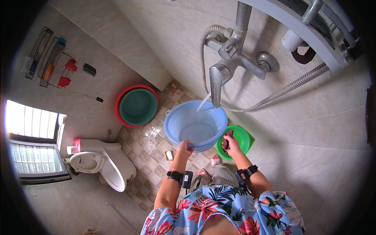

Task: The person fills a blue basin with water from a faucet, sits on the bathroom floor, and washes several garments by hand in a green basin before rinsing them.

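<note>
With its fingers closed on the near rim, my left hand (pixel 185 148) holds a light blue plastic basin (pixel 176 135). A stream of water (pixel 203 102) runs from the metal tap (pixel 216 84) into this basin, and clear water covers its bottom. My right hand (pixel 234 147) grips a bunched dark maroon cloth (pixel 226 141). That cloth hangs over a bright green basin (pixel 245 141), just right of the blue one. Whether the cloth touches the green basin, I cannot tell.
A teal basin (pixel 139 106) sits inside a red one (pixel 116 107) by the far left wall. On the tiled floor lies a bar of soap (pixel 169 155). A toilet (pixel 111 168) stands at the left. A metal shower hose (pixel 290 91) loops along the right wall.
</note>
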Available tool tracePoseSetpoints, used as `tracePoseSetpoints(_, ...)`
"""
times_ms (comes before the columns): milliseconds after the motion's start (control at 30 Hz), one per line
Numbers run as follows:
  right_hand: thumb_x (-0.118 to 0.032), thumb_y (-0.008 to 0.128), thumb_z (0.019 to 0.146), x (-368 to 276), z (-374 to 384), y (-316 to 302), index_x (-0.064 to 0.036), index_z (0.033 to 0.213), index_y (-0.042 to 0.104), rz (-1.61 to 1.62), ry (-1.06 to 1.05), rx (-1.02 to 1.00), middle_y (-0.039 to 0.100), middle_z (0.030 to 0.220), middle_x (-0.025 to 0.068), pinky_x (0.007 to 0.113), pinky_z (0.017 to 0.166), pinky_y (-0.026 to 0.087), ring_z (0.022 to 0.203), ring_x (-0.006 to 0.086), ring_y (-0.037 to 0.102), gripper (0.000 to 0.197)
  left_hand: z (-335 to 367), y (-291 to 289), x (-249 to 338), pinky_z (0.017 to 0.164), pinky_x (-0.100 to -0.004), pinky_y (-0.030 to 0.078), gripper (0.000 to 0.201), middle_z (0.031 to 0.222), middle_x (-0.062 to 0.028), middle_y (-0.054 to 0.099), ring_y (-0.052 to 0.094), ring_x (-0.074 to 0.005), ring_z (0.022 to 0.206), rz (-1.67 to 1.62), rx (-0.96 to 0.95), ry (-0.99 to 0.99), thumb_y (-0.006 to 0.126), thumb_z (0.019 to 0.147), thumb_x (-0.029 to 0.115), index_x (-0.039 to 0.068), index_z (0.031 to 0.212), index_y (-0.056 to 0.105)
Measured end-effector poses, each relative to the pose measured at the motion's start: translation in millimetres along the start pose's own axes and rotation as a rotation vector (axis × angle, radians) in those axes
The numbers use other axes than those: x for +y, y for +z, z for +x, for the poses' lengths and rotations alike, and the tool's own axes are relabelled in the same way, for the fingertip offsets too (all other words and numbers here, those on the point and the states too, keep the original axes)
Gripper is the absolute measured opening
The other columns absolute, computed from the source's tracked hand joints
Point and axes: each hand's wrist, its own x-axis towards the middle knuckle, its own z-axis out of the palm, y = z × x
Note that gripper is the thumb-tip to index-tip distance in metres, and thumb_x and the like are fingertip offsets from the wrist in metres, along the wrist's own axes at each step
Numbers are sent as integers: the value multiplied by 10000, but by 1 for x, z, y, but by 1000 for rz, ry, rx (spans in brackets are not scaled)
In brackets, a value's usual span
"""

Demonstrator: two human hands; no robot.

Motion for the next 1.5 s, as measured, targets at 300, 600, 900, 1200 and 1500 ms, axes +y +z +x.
tracePoseSetpoints(300, -88, 670, 739, -4, -6, 6, -63, 901, 547, 39, -30, 21, 556, 711, 39, 300, 503, 450, 574, 171, 546, 205, 5, 2, -2, 400, -331, 456, 139, 641, -177, 543, 518, -319, 450, 14, 1, 0, 582, 731, 89, -33, 728, 516)
tracePoseSetpoints(600, -76, 659, 746, -9, -8, 7, -59, 900, 545, 45, -28, 17, 550, 707, 32, 294, 513, 453, 572, 164, 538, 193, 0, 9, 0, 398, -321, 451, 153, 649, -181, 537, 514, -322, 454, 35, 23, -5, 584, 738, 96, -40, 736, 513)
tracePoseSetpoints(900, -75, 667, 738, -11, -6, 5, -64, 902, 538, 29, -21, 26, 545, 721, 29, 294, 524, 457, 586, 158, 537, 209, 1, 9, 1, 386, -296, 461, 162, 616, -163, 528, 520, -315, 457, 41, -20, -13, 579, 753, 111, -32, 710, 515)
tracePoseSetpoints(1200, -75, 650, 747, -9, -2, -2, -70, 902, 531, 46, -23, -4, 549, 714, 34, 301, 510, 455, 582, 166, 544, 196, -7, 12, 4, 381, -287, 467, 161, 593, -157, 520, 519, -309, 441, 10, -63, -17, 575, 763, 100, -32, 695, 512)
tracePoseSetpoints(1500, -139, 635, 794, -12, -7, -2, -87, 902, 521, 11, -20, 20, 557, 740, 41, 281, 458, 430, 600, 163, 555, 166, -24, 19, 7, 383, -298, 464, 160, 590, -156, 518, 511, -292, 435, 4, -48, 3, 567, 769, 89, -29, 674, 514)
